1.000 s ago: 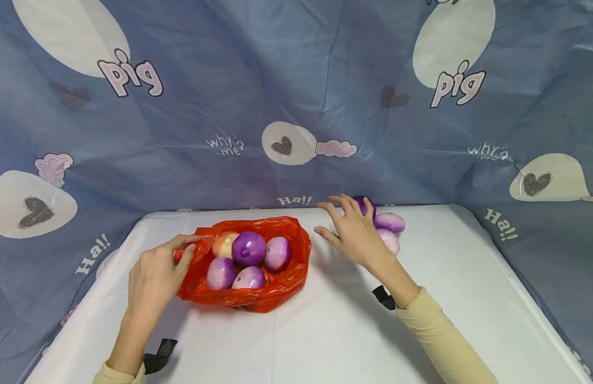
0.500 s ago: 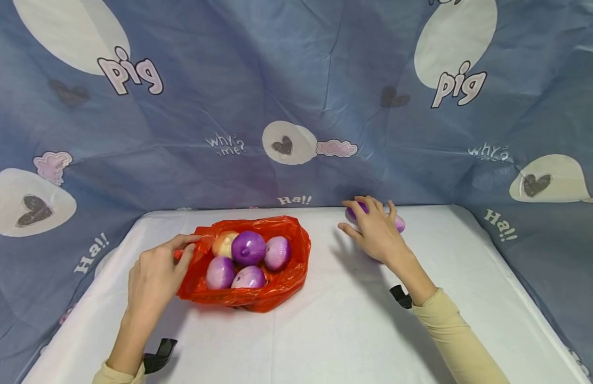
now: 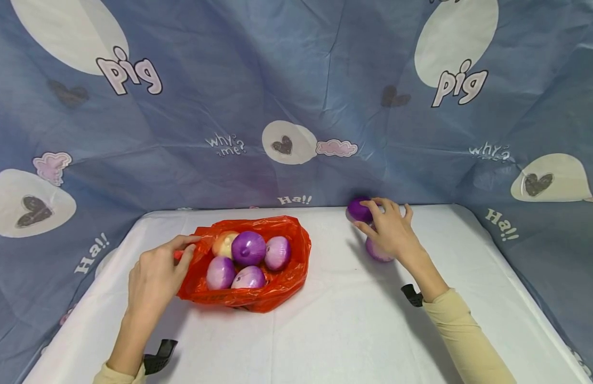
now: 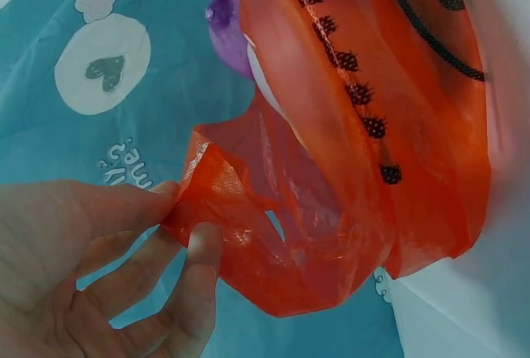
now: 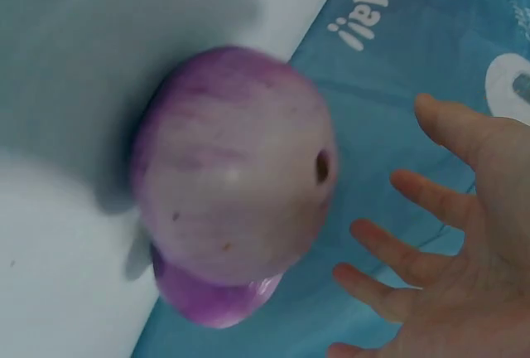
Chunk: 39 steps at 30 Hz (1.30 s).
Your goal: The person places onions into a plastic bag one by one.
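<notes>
A red plastic bag [image 3: 282, 288] stands open on the table with several onions inside, mostly purple, one yellowish onion [image 3: 223, 245] among them. My left hand [image 3: 154, 272] pinches the bag's left edge between thumb and fingers; the left wrist view shows the thin red film [image 4: 224, 209] stretched from the fingertips. Over at the back right, my right hand [image 3: 391, 229] hovers with spread fingers above loose onions. A dark purple onion [image 3: 359, 209] lies by its fingertips, and a paler onion [image 3: 376, 250] is partly hidden under the palm. The right wrist view shows a pale purple onion [image 5: 232, 159] apart from the fingers.
A white cloth [image 3: 325, 330] covers the table. Behind it and along the sides hangs a blue printed curtain [image 3: 205, 106], close to the dark onion. Black wrist mounts [image 3: 160, 356] show beneath both forearms.
My right hand has moved right, away from the bag and over the loose onions. The dark purple onion has shifted slightly left. My left hand and the bag have stayed put.
</notes>
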{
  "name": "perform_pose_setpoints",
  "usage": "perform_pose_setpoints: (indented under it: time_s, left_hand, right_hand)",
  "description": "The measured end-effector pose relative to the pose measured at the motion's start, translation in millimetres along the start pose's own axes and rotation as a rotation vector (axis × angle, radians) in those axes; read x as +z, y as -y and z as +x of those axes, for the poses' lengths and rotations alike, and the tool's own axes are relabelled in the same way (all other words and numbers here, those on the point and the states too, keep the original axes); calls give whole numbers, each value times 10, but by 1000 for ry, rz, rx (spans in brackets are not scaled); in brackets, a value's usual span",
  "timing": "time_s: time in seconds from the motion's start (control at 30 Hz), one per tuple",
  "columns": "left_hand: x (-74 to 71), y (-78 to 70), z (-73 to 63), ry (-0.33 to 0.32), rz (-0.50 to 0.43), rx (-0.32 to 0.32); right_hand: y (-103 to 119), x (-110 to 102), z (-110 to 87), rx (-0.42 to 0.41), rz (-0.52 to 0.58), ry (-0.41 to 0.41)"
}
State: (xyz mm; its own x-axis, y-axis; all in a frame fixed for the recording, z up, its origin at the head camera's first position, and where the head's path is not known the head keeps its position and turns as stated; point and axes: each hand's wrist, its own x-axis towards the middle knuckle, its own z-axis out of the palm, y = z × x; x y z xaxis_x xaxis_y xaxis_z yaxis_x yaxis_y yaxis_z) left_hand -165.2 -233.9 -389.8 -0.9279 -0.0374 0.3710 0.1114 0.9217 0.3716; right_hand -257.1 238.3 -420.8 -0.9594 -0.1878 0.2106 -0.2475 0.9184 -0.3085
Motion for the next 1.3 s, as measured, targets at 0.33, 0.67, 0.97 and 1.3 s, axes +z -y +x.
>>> perform_pose_setpoints:
  time_s: [0.33, 0.67, 0.97, 1.3]
  left_hand:
    - [-1, 6, -9, 3, 3, -8]
    - [3, 17, -17, -5, -5, 2]
    - [5, 16, -6, -6, 3, -6]
    - [14, 10, 6, -10, -6, -4]
  right_hand:
    - [-244, -43, -5, 53, 42, 26]
    - [-436, -23, -24, 119, 52, 83]
    - [-579, -52, -41, 165, 62, 123]
    - [-661, -79, -59, 245, 87, 200]
